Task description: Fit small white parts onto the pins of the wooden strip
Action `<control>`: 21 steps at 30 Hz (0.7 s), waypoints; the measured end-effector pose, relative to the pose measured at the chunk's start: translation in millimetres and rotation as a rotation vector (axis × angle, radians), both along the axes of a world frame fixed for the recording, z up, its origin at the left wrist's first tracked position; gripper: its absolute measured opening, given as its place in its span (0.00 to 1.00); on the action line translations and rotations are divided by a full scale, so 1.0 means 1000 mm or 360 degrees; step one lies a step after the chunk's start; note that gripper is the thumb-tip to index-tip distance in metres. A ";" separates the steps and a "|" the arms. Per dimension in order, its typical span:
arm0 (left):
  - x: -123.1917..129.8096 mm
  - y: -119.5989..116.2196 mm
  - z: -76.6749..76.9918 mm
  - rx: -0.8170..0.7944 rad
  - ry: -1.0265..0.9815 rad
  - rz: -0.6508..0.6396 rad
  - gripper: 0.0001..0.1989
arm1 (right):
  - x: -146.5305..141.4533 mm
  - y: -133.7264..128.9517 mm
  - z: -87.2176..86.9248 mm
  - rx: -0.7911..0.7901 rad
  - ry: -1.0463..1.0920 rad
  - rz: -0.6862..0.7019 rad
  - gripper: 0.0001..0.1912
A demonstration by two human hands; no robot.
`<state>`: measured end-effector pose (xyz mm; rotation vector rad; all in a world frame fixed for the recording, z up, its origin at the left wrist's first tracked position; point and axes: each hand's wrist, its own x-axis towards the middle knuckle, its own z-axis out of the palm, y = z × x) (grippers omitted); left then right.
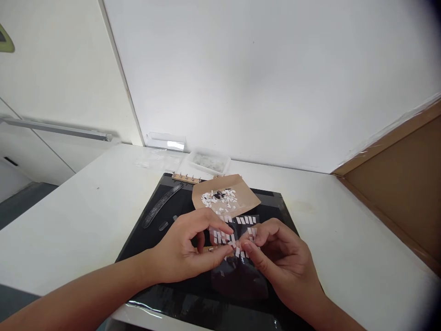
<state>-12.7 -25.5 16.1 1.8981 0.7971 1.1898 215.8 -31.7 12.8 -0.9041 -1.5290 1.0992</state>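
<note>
A clear plastic sheet with rows of small white strips lies between my two hands, above a black mat. My left hand curves around the sheet's left part, its index finger and thumb resting at the strips with a gap between their tips. The thumb and index finger of my right hand pinch the sheet near its lower right strips. Whether a loose strip is also in that pinch is too small to make out. Just beyond the sheet, a brown paper piece carries many white scraps and a dark crumpled bit.
A curved dark strip and a small oval piece lie at the mat's left. Behind are a wooden bar with metal pins, a clear plastic tray and clear plastic bags. The white table meets a white wall.
</note>
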 end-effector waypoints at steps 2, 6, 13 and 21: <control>0.000 0.000 0.000 0.0049 0.0027 0.0010 0.13 | 0.001 0.000 0.000 0.0031 -0.0015 -0.0002 0.11; -0.001 0.000 0.000 0.0079 0.0048 0.0017 0.14 | 0.001 -0.001 0.000 0.0081 -0.0044 0.0002 0.10; 0.000 0.000 0.003 0.0130 0.0033 0.0046 0.12 | -0.001 -0.001 0.003 0.0118 -0.0038 0.0012 0.10; 0.002 0.000 0.004 0.0156 -0.0002 0.0120 0.13 | -0.001 -0.003 0.002 0.0012 0.0041 0.0085 0.11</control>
